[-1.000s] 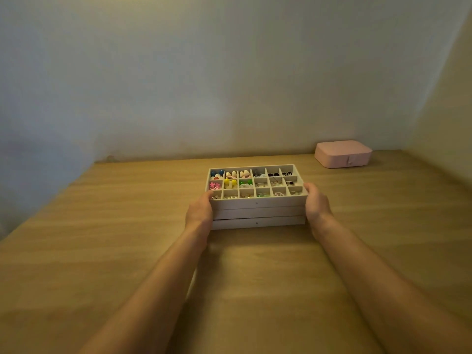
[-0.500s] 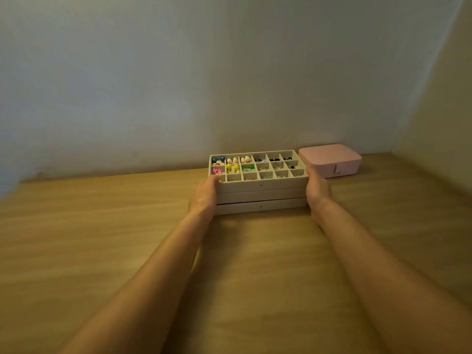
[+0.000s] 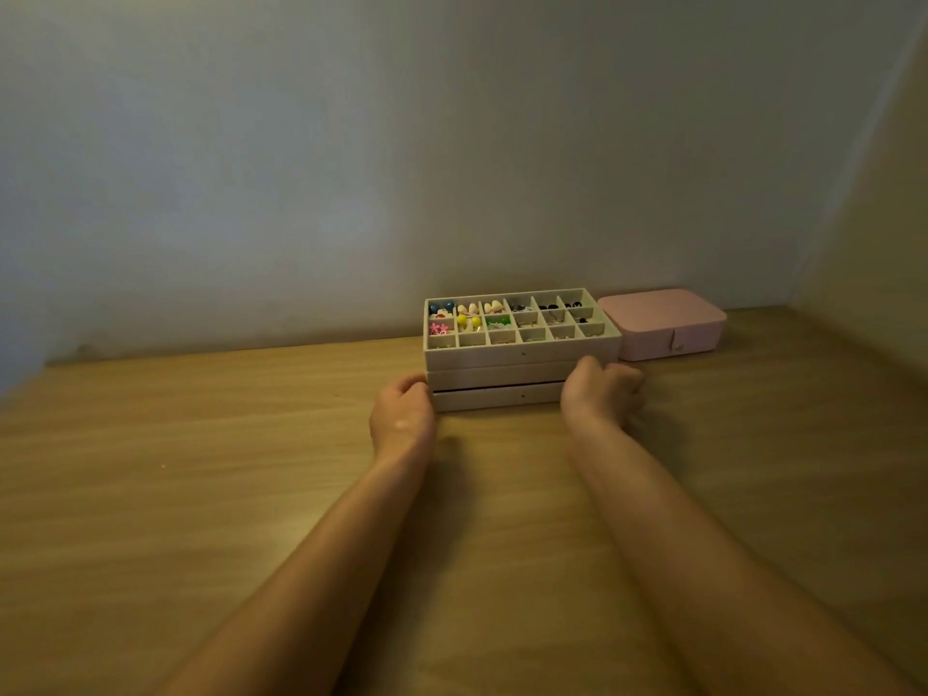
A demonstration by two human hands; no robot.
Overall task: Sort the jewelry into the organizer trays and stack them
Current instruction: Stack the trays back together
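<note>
The stack of trays (image 3: pixel 502 376) with jewelry (image 3: pixel 469 321) sat at the bench's (image 3: pixel 201 494) 12 o'clock. A pink box (image 3: pixel 663 319) was at its 3 o'clock. The left hand (image 3: pixel 401 414) at 8 o'clock and the right hand (image 3: pixel 600 391) at 5 o'clock had curled fingers. I cannot tell if they gripped.

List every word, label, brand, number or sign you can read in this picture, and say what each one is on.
None: no text can be read anywhere.
The trays, pink box, table and wall show no writing.
The small dark dots on the tray fronts are marks, not letters.
</note>
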